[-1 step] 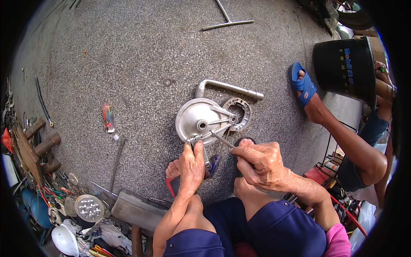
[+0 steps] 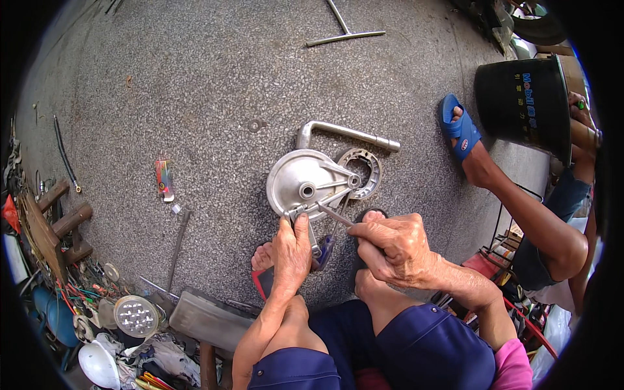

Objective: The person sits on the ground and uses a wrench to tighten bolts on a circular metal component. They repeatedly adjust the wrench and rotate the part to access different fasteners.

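A round silver drum brake plate with a raised arm and centre hole sits on the speckled floor in front of me. My left hand grips its near edge, thumb on top beside a small lever that points toward me. In my closed right hand is a thin metal rod-like tool; its tip touches or nearly touches the plate near my left thumb. The tool's handle end is hidden in my fist. A slotted metal ring lies partly under the plate's arm.
Behind the plate lies a bent metal bar, and farther off a T-shaped bar. A small red box and a thin rod lie left. Another person's blue-sandalled foot and a black bucket stand right. Clutter surrounds a lamp lower left.
My right hand and the tool have shifted very slightly to the left, the tip moving along the plate. My left hand and the plate stay put.
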